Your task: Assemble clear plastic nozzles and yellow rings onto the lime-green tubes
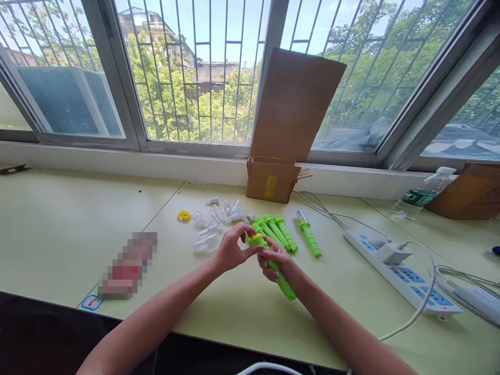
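My right hand is wrapped round a green ribbed plastic handle held above the table. My left hand pinches a yellow ring at the top end of that handle. Just behind my hands lie several more green handles side by side, and one green handle with a clear cap lies apart to the right. Several clear plastic caps are scattered to the left of them. A loose yellow ring lies further left.
A small open cardboard box stands against the window ledge. A white power strip with a plugged charger and cables lies on the right. A plastic bottle and another cardboard piece are at far right. A blurred object lies left.
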Available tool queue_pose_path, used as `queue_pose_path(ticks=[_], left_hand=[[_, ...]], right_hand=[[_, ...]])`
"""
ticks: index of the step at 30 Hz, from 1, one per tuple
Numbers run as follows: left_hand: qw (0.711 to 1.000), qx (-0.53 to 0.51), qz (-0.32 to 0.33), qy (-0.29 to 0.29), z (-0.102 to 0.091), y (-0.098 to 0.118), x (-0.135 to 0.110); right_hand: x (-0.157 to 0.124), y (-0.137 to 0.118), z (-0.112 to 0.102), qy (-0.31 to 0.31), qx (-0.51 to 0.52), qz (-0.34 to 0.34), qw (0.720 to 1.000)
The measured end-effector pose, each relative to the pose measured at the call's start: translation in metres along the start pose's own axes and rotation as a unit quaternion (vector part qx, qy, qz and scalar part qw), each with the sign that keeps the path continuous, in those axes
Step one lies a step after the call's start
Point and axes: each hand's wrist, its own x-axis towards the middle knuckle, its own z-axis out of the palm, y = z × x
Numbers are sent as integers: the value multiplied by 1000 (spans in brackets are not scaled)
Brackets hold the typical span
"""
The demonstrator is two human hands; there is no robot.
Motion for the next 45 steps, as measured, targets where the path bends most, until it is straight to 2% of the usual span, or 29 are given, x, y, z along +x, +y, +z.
queue_pose_path(ticks=[8, 23, 26, 28, 29, 31, 34, 39, 45], left_hand=[[1000, -7, 8, -3, 0, 1, 0], [999, -28, -18, -15, 0, -7, -1], [998, -48, -30, -32, 6, -6, -7], [994, -72, -25, -75, 14, -7, -13], [994, -69, -19, -87, 18, -7, -16], [994, -54, -8, -96, 24, -8, -21], [997, -40, -18, -59, 24, -10, -21], [999, -6, -38, 2, 11, -13, -14], [998, 22, 21, 46, 8, -7, -13]], right_hand=[[2, 3, -7, -12, 13, 5, 1000], [-2, -6, 4, -1, 33, 45, 998], [-5, -14, 0, -8, 47, 32, 998], [-7, -20, -3, 18, 71, -2, 997], [-8, -23, -4, 39, 80, -27, 996], [-10, -25, -5, 46, 75, -34, 996], [-9, -22, -1, 42, 47, -8, 998], [-8, -15, 10, 22, 3, -12, 1000], [-6, -11, 7, 14, -31, -12, 999]])
